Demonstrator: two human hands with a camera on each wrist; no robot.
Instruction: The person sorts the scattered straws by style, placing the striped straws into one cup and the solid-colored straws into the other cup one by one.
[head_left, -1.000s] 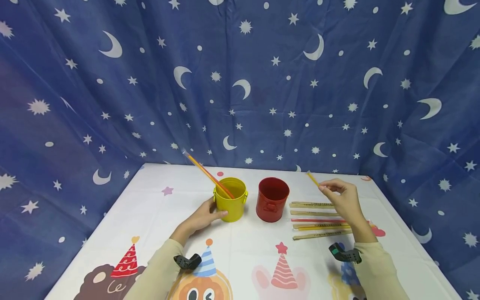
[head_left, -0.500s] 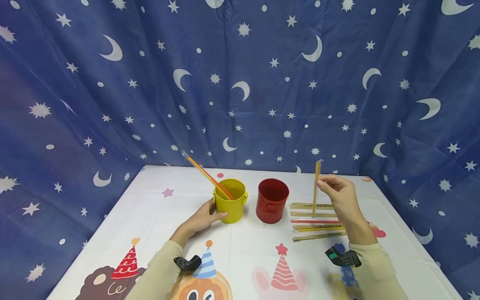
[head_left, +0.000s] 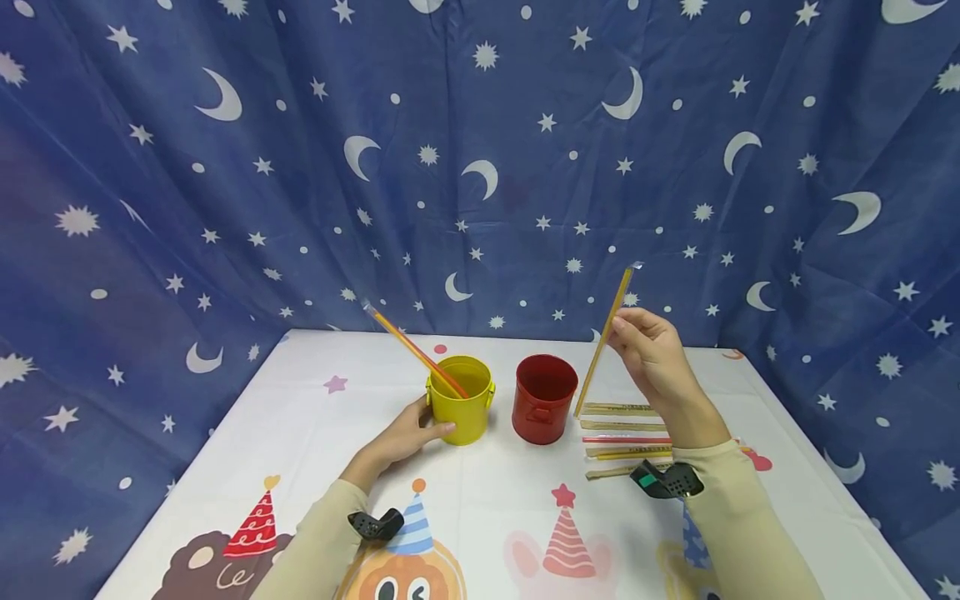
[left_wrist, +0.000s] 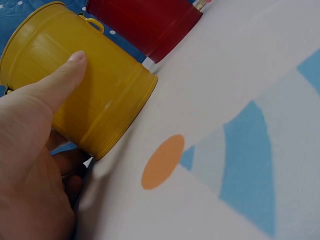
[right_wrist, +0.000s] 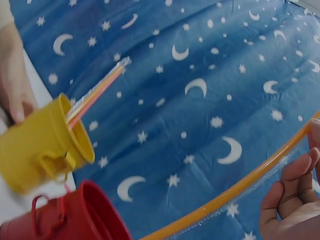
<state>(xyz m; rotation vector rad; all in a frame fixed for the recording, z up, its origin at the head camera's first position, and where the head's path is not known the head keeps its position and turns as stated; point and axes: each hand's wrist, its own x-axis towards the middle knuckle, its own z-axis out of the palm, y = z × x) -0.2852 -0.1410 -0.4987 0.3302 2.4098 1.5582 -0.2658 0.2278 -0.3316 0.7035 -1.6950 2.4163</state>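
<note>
My right hand pinches a yellow wrapped straw in the air, right of the red bucket. The straw tilts, its lower end near the bucket's right side; its clear wrapper shows in the right wrist view. My left hand grips the side of the yellow bucket. In the left wrist view the thumb lies along the bucket's wall and the other fingers are partly hidden behind it. Wrapped straws, orange-yellow and red, lean out of the yellow bucket toward the left.
Right of the red bucket lies a row of several paper-wrapped sticks, with a red straw and a yellow straw among them. A white cartoon-printed cloth covers the table. Behind it hangs a blue star-and-moon curtain.
My right hand has lifted and moved left with the yellow straw, which has swung from pointing up-left, through upright, to tilting up-right. The left hand and both buckets stay put.
</note>
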